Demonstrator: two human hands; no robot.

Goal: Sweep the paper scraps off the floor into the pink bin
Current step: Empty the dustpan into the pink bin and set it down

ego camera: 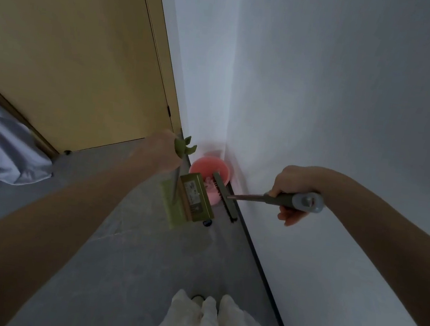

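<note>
- Left hand (165, 147): closed around the green top of the dustpan handle (183, 146), arm stretched forward and down.
- Dustpan (196, 198): olive green, lifted and tilted, its mouth turned toward the pink bin (208, 166).
- Pink bin: stands on the grey floor (128, 260) in the corner, against the white wall (325, 95) and near the foot of the wooden door (73, 50).
- Right hand (290, 192): gripping the grey broom handle (298, 201); the broom head (224, 195) sits over the bin's rim, just beside the dustpan.
- Paper scraps (209, 182): pale bits visible inside the bin, detail blurred.
- Person's light trousers (215, 325) show at the lower edge.
</note>
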